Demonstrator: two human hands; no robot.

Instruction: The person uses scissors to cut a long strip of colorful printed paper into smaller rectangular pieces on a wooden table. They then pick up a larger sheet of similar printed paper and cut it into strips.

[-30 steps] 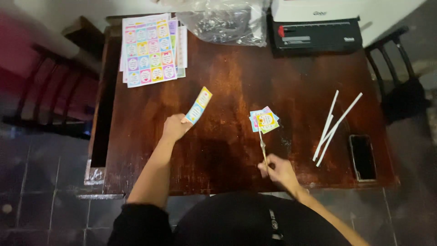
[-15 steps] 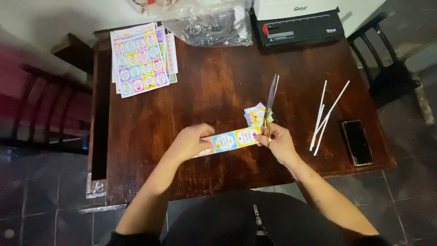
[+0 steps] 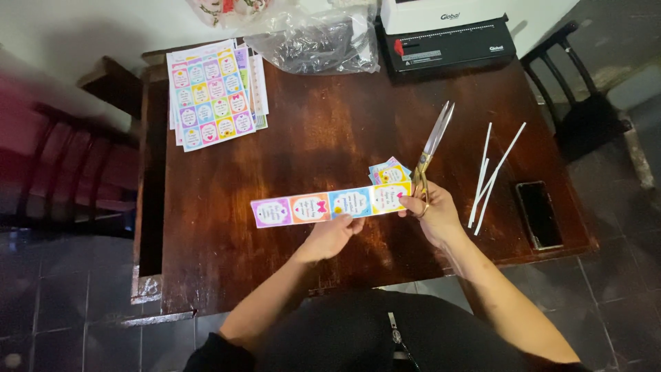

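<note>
Sticker strip stretched between my two hands

Strip of stickers (image 3: 329,205): a long narrow band of four square panels, purple, orange, blue and yellow from its 9 o'clock end to its 3 o'clock end, each with a pale label shape in the middle. It lies level across the dark wooden table (image 3: 310,131), near the edge closest to me.

My left hand (image 3: 332,235) sits just at 6 o'clock of the blue panel, fingers curled, pinching the strip's lower edge. My right hand (image 3: 432,213) is at the strip's 3 o'clock end, touching the yellow panel, closed around the gold handles of the scissors (image 3: 428,153); the blades point toward 12 o'clock and stand parted. A few cut stickers (image 3: 385,170) lie just at 12 o'clock of the yellow panel. White paper slivers (image 3: 492,172) lie at 3 o'clock of my right hand, a dark phone (image 3: 539,214) beyond them.
</note>
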